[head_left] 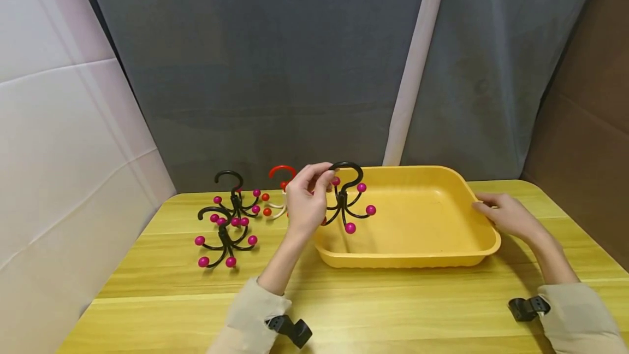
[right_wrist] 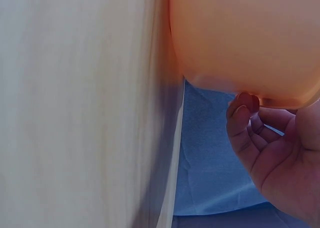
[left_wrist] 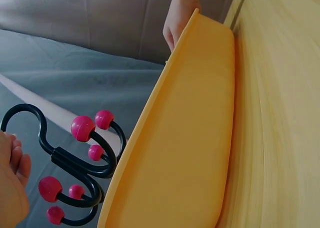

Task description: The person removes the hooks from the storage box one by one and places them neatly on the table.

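My left hand (head_left: 307, 196) pinches a black claw-shaped hanger (head_left: 342, 201) by its top hook. Its curved arms end in pink balls and hang over the left part of a yellow plastic tray (head_left: 403, 260). The left wrist view shows the same hanger (left_wrist: 80, 165) beside the tray wall (left_wrist: 185, 128), below the hand's curled fingers (left_wrist: 17, 160). My right hand (head_left: 511, 216) holds the tray by its right rim, thumb on the inner side. From the right wrist, that hand (right_wrist: 272, 155) has its bent fingertips against the tray's outer wall (right_wrist: 250, 42).
Two more black hangers with pink balls, one farther back (head_left: 237, 201) and one nearer (head_left: 226, 239), stand on the wooden table (head_left: 162, 288) at left. Behind my left hand is a partly hidden red and white hanger (head_left: 281, 169). A grey curtain (head_left: 255, 70) closes off the back.
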`<state>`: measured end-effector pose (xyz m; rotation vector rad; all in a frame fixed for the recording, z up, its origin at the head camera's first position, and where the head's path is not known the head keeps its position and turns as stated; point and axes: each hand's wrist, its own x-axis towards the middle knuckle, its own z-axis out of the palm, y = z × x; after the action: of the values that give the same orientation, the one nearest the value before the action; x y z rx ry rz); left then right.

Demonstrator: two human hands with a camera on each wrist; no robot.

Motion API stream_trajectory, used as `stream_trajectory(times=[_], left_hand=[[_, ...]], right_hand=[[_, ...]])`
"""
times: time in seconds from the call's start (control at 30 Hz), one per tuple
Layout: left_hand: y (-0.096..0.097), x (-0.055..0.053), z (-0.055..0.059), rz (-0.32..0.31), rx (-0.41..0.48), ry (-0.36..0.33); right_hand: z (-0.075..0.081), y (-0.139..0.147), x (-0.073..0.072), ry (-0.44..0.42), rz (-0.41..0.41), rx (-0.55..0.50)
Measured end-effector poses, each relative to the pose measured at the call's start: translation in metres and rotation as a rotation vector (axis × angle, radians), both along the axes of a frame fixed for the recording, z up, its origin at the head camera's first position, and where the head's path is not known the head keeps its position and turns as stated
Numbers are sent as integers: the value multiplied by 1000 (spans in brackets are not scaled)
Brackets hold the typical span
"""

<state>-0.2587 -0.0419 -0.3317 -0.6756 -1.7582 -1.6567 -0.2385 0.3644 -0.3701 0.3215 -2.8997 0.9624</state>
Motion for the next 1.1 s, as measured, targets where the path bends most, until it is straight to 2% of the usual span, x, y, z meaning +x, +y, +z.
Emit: stream_trajectory(times=[0.5,0.87,1.1], left_hand=[[-35,9,3,29,23,-35],[-60,13,0,48,28,-40],[-76,16,-4,104,-17,-73]], right_hand=[[-1,1,0,4,9,3],[0,12,-1,17,18,60],[-2,15,-2,-15,8,46]])
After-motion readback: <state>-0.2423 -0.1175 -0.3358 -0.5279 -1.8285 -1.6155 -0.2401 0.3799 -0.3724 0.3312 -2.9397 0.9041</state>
